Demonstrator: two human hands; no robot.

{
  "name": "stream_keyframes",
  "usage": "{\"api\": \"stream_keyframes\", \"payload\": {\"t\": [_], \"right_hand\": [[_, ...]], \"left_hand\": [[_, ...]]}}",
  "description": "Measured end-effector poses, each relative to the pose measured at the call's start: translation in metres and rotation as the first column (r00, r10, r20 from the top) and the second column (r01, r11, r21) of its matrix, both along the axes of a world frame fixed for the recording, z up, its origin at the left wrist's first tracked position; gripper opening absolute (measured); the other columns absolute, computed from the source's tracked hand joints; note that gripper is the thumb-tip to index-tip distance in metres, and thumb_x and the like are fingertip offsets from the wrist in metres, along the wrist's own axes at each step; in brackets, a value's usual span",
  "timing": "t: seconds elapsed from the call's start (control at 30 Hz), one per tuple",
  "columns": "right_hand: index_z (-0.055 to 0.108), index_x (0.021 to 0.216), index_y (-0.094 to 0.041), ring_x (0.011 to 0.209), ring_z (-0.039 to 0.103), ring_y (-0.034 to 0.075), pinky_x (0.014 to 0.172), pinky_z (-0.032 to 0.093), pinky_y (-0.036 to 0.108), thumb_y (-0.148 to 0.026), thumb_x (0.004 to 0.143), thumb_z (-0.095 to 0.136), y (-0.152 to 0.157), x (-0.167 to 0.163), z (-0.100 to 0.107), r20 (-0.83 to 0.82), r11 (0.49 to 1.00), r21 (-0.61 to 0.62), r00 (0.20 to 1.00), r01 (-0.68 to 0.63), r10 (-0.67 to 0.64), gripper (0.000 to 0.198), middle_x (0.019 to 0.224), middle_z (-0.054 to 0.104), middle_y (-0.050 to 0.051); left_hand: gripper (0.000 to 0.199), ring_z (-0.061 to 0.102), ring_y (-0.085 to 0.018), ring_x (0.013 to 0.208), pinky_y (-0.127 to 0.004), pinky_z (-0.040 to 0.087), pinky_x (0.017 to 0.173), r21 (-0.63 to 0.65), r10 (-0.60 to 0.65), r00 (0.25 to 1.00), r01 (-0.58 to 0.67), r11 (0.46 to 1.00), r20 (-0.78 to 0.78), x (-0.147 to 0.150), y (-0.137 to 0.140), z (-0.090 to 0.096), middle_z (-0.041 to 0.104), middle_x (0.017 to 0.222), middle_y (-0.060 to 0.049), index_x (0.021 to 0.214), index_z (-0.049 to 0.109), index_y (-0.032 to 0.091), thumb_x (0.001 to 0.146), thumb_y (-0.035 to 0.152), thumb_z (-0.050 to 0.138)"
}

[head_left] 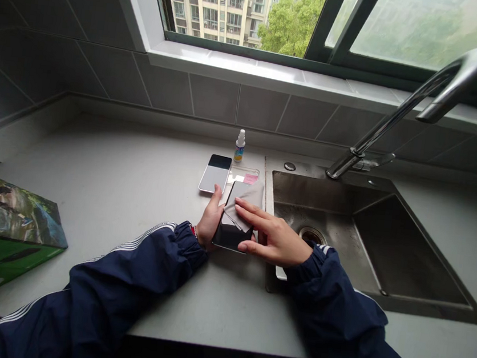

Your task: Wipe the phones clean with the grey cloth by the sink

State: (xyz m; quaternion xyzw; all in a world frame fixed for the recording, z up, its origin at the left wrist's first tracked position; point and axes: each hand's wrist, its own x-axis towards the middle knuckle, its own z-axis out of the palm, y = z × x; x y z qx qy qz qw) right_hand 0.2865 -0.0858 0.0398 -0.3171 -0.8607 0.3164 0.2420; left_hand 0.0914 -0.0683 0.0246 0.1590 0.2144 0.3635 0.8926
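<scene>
Gripping the phone point(228, 236) in a closed left hand point(209, 221), likely for steadiness; pressing cloth point(253, 193) down with flat, unclenched right hand point(279, 241).

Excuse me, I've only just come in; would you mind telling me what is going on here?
A person's left hand is holding a dark phone above the counter, while the right hand presses a grey cloth against its upward face. Just beyond, a second phone lies on the counter, with a clear case beside it and a small spray bottle standing behind.
</scene>
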Motion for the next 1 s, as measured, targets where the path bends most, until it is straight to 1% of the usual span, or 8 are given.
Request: {"api": "stream_keyframes", "payload": {"t": [0.17,0.3,0.4,0.47,0.57,0.7,0.9,1.0], "right_hand": [[0.033,0.157,-0.033,0.117,0.064,0.029,0.066,0.062,0.026,-0.056,0.074,0.081,0.005,0.007,-0.006,-0.057,0.992,-0.126,0.998,0.001,-0.009,0.098,0.167,0.022,0.007],[0.028,0.159,-0.030,0.118,0.062,0.028,0.082,0.059,0.032,-0.064,0.087,0.065,0.004,0.007,-0.004,-0.148,0.981,-0.195,0.989,-0.019,-0.010,0.088,0.162,0.036,0.010],[0.038,0.155,-0.027,0.122,0.060,0.028,0.089,0.056,0.035,-0.070,0.094,0.047,0.000,0.004,0.001,-0.228,0.947,-0.278,0.969,-0.163,0.100,0.075,0.156,0.045,0.010],[0.041,0.154,-0.027,0.101,0.068,0.022,0.079,0.058,0.032,-0.072,0.093,0.046,-0.001,0.003,0.003,-0.250,0.921,-0.336,0.962,-0.196,0.114,0.076,0.152,0.049,0.010],[0.038,0.155,-0.030,0.070,0.065,0.012,0.064,0.057,0.027,-0.066,0.096,0.048,-0.001,0.002,-0.001,-0.248,0.941,-0.337,0.965,-0.006,-0.082,0.070,0.150,0.051,0.009],[0.039,0.154,-0.033,0.064,0.061,0.010,0.060,0.058,0.027,-0.058,0.099,0.048,0.002,0.004,-0.007,-0.286,0.942,-0.286,0.923,0.174,-0.257,0.061,0.155,0.046,0.006],[0.050,0.147,-0.031,0.063,0.065,0.011,0.052,0.056,0.025,-0.055,0.097,0.054,-0.002,0.000,-0.004,-0.309,0.921,-0.389,0.943,-0.009,-0.122,0.055,0.143,0.060,0.007],[0.050,0.147,-0.032,0.061,0.065,0.010,0.048,0.055,0.023,-0.054,0.098,0.053,-0.003,-0.001,-0.007,-0.362,0.916,-0.402,0.915,0.021,-0.180,0.054,0.139,0.063,0.006]], "left_hand": [[0.094,0.072,-0.031,0.082,-0.041,0.055,0.073,-0.011,-0.046,0.999,0.046,0.999,0.012,-0.004,0.003,-0.004,0.073,0.098,-0.019,0.137,0.056,0.010,0.090,0.080,0.015],[0.097,0.071,-0.034,0.088,-0.043,0.055,0.077,0.015,-0.025,1.000,0.025,1.000,-0.003,-0.004,0.004,-0.009,0.072,0.101,-0.021,0.138,0.056,0.007,0.089,0.081,0.017],[0.094,0.071,-0.034,0.091,-0.042,0.054,0.081,0.050,-0.019,0.999,0.022,0.999,-0.046,-0.001,0.002,-0.010,0.072,0.103,-0.022,0.139,0.054,0.004,0.091,0.078,0.022],[0.095,0.071,-0.034,0.090,-0.043,0.055,0.081,0.070,-0.041,0.997,0.045,0.997,-0.059,0.000,0.001,-0.011,0.072,0.104,-0.022,0.142,0.052,0.005,0.091,0.079,0.021],[0.098,0.071,-0.033,0.082,-0.047,0.056,0.076,0.123,-0.109,0.994,0.111,0.986,-0.025,0.000,0.000,-0.011,0.072,0.102,-0.021,0.146,0.047,0.008,0.090,0.080,0.011],[0.101,0.071,-0.034,0.078,-0.050,0.057,0.068,0.177,-0.187,0.982,0.184,0.967,0.000,0.000,-0.001,-0.011,0.071,0.095,-0.021,0.143,0.049,0.007,0.088,0.080,0.006],[0.100,0.071,-0.034,0.081,-0.049,0.057,0.071,0.144,-0.149,0.988,0.153,0.978,-0.042,0.001,0.000,-0.008,0.071,0.101,-0.023,0.145,0.047,0.008,0.089,0.079,0.005],[0.096,0.071,-0.033,0.081,-0.048,0.057,0.073,0.161,-0.123,0.992,0.127,0.979,-0.035,0.000,0.000,-0.006,0.071,0.100,-0.021,0.147,0.045,0.009,0.091,0.077,0.005]]}}
